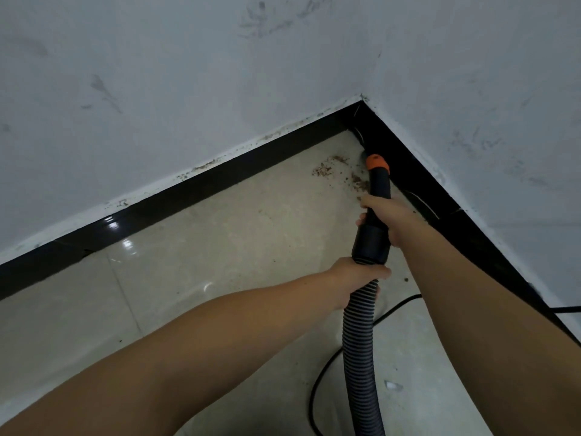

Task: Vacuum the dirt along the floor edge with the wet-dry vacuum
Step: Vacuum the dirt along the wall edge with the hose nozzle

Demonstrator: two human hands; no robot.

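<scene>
A black vacuum wand (pixel 379 187) with an orange collar (pixel 376 162) points into the room corner, its tip low against the black skirting. My right hand (pixel 388 215) grips the wand just below the collar. My left hand (pixel 358 278) grips the ribbed grey hose (pixel 360 350) where it joins the black cuff (pixel 372 243). Brown dirt (pixel 323 169) lies scattered on the beige floor tiles left of the wand tip, with more crumbs (pixel 360 184) right beside the wand.
Black skirting (pixel 201 191) runs along both white walls and meets in the corner (pixel 361 111). Dirt specks sit on top of the left skirting (pixel 204 166). A black power cord (pixel 327 366) loops across the floor beside the hose. The beige tiles (pixel 220 247) stretch leftwards.
</scene>
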